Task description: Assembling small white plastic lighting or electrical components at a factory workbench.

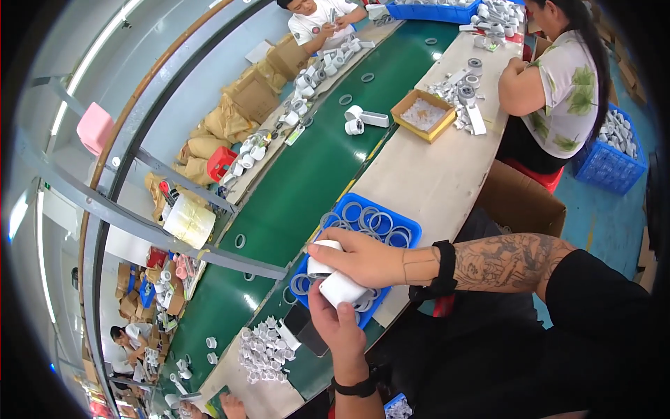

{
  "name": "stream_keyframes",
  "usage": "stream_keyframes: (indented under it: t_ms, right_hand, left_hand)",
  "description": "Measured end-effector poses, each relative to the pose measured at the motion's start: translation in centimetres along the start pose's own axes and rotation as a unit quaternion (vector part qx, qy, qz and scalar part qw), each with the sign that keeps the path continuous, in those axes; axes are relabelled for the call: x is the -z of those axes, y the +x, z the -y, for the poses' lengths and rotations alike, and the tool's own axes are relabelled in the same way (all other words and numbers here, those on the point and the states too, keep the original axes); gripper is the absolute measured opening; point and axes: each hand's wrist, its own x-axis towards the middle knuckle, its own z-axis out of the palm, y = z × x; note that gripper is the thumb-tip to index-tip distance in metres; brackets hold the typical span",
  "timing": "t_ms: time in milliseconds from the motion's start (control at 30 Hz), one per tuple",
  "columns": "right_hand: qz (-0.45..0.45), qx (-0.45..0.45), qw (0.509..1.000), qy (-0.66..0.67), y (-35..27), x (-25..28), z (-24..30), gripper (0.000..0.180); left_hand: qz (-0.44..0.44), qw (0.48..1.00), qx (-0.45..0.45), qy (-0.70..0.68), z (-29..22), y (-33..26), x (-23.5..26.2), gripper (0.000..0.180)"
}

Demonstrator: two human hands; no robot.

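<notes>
Right hand (370,255) grasps a white cylindrical piece (321,267); one digit lies along its upper side, and the cylinder sits just below that digit. Left hand (336,329) grips a rounded white piece (340,288) from beneath, digits against its lower edge. The two pieces meet between the hands, above a blue tray (403,218) of grey rings (370,218); whether they are joined cannot be told.

Obscured: most right fingertips, behind the hand and cylinder; the undersides of both pieces; the left palm; the middle of the tray, covered by hands and pieces. A dark flat object (307,330) beside the left hand is partly covered, its kind unclear. Right upper arm: cut off by the dark fisheye rim.
</notes>
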Motion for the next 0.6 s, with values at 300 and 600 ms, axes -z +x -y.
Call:
stream_keyframes:
  t_ms: [300, 600]
  right_hand:
    - [0.133, 0.117, 0.983, -0.052, 0.5, 0.7, -0.9, 0.046]
    - [0.045, 0.139, 0.984, -0.099, 0.9, -0.6, -3.8, 0.054]
  left_hand:
    - [-0.092, 0.983, 0.054, -0.152, -3.6, 1.4, 0.6, 0.059]
    - [-0.078, 0.997, 0.0, 0.011, -0.1, 1.3, 0.8, 0.079]
